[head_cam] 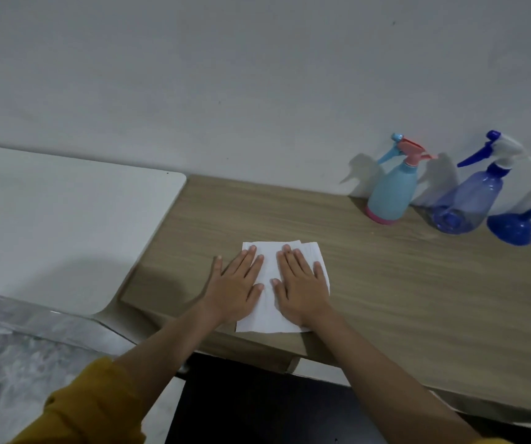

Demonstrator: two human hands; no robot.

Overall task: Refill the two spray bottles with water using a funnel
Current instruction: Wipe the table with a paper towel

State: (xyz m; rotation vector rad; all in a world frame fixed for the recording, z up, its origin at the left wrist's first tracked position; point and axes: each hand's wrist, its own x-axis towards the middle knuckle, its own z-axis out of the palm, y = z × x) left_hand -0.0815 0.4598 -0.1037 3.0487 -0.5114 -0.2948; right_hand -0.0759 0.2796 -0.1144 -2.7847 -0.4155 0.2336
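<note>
At far left a white board (65,225) is seen lying beside the wooden surface (418,299). Near the front edge, a white paper (270,274) is pressed flat by both hands: the left hand (236,283) is laid with fingers straight on its left part, the right hand (304,283) likewise on its right part, and nothing is gripped by either. Well apart, up and to the right against the wall, the pale bottle (392,190) is stood upright; just beside it the clear blue bottle (469,200) is stood, then a blue funnel (512,227) lying mouth-down. The bottles are judged nearer to the right hand, so a reach forward and rightward is called for; both spray heads are still fitted
</note>
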